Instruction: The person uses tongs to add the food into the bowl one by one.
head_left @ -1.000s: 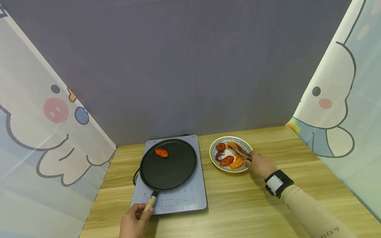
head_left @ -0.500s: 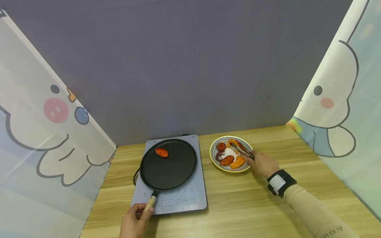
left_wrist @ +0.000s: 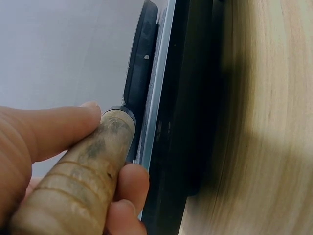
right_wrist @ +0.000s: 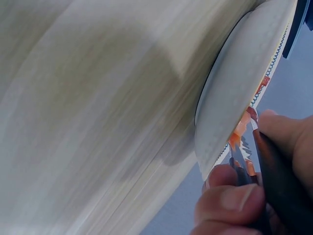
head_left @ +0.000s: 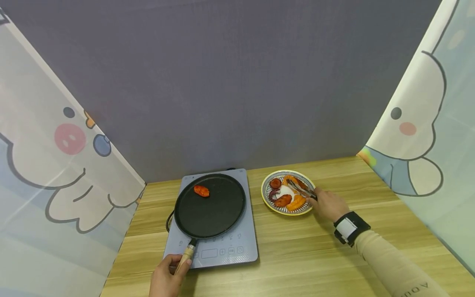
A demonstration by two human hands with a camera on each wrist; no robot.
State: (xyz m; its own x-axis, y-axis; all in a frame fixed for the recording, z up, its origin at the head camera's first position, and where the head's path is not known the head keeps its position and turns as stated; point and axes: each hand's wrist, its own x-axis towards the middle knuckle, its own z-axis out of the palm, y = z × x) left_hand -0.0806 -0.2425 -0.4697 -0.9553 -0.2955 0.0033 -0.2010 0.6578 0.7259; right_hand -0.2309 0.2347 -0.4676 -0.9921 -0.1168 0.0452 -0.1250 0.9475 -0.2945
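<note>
My left hand [head_left: 166,277] grips the wooden handle [left_wrist: 78,186] of a flat black frying pan [head_left: 211,214], thumb along the top and fingers curled beneath. On the pan's far left lies a reddish-orange chicken wing [head_left: 201,190]. With my right hand [head_left: 330,205] I hold metal tongs [head_left: 298,186] by dark grips [right_wrist: 276,169], their tips over food on a patterned plate [head_left: 264,197]. That plate bears a round red slice [head_left: 275,183], a brown wing-like piece [head_left: 283,201], orange pieces [head_left: 297,202] and something white [head_left: 285,192]. Whether the tips pinch anything is too small to tell.
Beneath the pan is a grey induction cooker [head_left: 243,247], left of the plate, with a black cable [head_left: 168,221] at its left side. The wooden table [head_left: 297,255] meets a grey back panel [head_left: 237,90] and cartoon-printed side panels [head_left: 419,119].
Over the first half second my right hand and the tongs shift slightly to the right above the plate. Since then they stay nearly still. The left hand and pan have not moved.
</note>
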